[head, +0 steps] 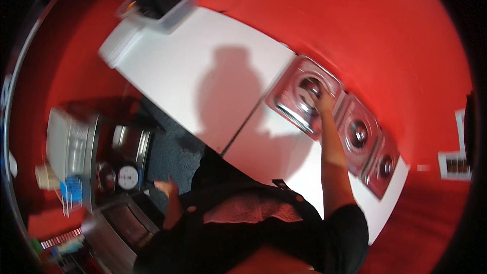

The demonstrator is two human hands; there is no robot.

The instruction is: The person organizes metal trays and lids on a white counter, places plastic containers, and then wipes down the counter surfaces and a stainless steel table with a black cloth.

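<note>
My right arm reaches across the white table (171, 68) to the nearest of three square, shiny metal pieces. They look like pans or lids. My right hand (324, 101) is over the round recess of this metal piece (287, 83). Its fingers blend with the reflections, so I cannot tell whether they grip it. Low on the left, my left hand (167, 189) is near a white dial scale (128, 177). Blur hides whether that hand holds anything.
A second metal piece (348, 140) and a third (388, 160) line the table beside the red wall (354, 19). A translucent plastic bin (177, 17) stands at the table's far-left corner. Metal equipment (116, 222) and a blue item in a wire rack (71, 189) are at left.
</note>
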